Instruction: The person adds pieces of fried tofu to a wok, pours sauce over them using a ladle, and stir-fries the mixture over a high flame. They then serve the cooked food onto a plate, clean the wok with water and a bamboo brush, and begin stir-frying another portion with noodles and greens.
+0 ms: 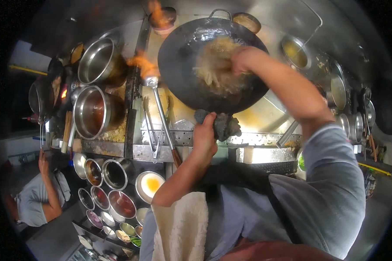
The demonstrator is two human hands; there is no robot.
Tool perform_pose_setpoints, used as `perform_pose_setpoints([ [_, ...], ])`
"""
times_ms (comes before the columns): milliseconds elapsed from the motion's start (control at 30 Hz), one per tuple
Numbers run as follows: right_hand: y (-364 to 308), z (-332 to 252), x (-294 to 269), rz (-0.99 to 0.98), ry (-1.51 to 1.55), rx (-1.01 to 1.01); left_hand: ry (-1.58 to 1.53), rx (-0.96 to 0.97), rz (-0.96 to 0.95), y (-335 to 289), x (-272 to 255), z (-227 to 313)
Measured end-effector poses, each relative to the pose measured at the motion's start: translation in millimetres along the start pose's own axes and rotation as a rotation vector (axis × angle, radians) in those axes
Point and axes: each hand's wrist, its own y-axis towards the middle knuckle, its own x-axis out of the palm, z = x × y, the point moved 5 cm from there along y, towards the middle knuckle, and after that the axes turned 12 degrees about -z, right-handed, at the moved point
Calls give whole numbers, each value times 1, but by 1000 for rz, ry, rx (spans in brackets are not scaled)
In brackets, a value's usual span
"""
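Observation:
A large black wok [178, 61] sits over the stove, with pale shredded food [213, 76] blurred by motion inside it. My left hand [204, 132] is closed on a dark grey cloth [226, 126] that presses against the wok's near rim. Over the food, reaching in from the right, my right hand [244, 61] looks closed; its fingers are blurred and whatever they hold is hidden. Left of the wok, a long-handled ladle [159, 104] leans with its wooden grip toward my left forearm. Metal tongs [152, 135] lie beside it.
Flames [143, 65] rise at the wok's left. Steel pots [91, 113] stand farther left, above several sauce bowls [122, 203]. A co-worker [41, 195] holds a thin metal utensil at far left. A bowl of yellow liquid [295, 53] is at the back right.

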Motion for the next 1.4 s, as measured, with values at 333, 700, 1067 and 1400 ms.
perform_pose_setpoints([
  [333, -13, 37, 4, 124, -67, 31, 20, 61, -6, 7, -8, -1],
  [700, -23, -31, 35, 63, 340, -368, 61, 29, -9, 12, -28, -4],
  [1067, 13, -19, 11, 66, 523, -369, 19, 73, -34, 14, -16, -7],
  [1400, 5, 57, -24, 39, -307, 253, 23, 39, 25, 14, -19, -4],
])
